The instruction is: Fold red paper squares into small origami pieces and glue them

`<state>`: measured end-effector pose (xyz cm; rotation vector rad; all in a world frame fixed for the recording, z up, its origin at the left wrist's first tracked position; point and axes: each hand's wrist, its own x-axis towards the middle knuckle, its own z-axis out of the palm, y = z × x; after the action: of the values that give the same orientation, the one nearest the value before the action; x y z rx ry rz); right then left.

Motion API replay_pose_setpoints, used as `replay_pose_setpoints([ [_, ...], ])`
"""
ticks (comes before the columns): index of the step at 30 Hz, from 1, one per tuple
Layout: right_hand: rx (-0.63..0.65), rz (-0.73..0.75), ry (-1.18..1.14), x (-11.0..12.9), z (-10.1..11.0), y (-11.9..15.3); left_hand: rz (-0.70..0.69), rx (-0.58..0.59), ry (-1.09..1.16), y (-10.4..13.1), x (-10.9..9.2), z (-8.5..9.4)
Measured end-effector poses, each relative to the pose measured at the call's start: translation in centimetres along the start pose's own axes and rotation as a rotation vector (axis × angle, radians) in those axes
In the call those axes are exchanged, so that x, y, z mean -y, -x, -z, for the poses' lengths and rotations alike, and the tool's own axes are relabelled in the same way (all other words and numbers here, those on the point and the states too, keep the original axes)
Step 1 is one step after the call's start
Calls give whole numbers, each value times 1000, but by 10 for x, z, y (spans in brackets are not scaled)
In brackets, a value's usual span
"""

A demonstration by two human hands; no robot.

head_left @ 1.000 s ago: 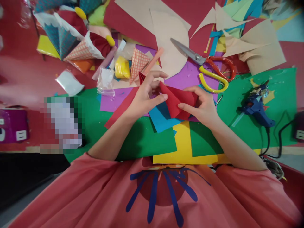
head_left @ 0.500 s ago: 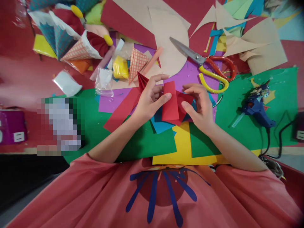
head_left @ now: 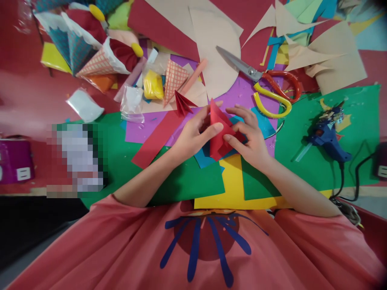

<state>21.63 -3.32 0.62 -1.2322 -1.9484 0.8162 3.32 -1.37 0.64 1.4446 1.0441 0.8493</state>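
A folded piece of red paper (head_left: 218,141) is held up between my hands, its pleats partly fanned apart. My left hand (head_left: 198,131) is closed on its left side, thumb across the front and fingers behind. On the right side my right hand (head_left: 249,135) pinches a fold between thumb and fingers. Just beyond my left hand lies a small pleated red paper fan (head_left: 183,104). A flat red paper strip (head_left: 155,139) runs under it towards me. Blue paper (head_left: 203,156) shows beneath the held piece.
Large scissors (head_left: 256,76) lie beyond my right hand, blades partly spread. A blue glue gun (head_left: 328,137) with a cord rests on green sheet (head_left: 359,117) at right. Fabric-like cones (head_left: 104,60), bagged yellow clay (head_left: 153,85) and beige scraps (head_left: 335,56) cover the far side.
The held red paper has turned from a flat rectangle to a partly opened, pointed fold. My right hand has moved left onto it. The small fan now shows more fully.
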Motion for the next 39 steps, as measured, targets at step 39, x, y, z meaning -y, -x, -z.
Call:
replay_pose_setpoints([
  [39, 66, -278, -416, 5, 1, -5, -45, -167, 94, -3, 14, -3],
])
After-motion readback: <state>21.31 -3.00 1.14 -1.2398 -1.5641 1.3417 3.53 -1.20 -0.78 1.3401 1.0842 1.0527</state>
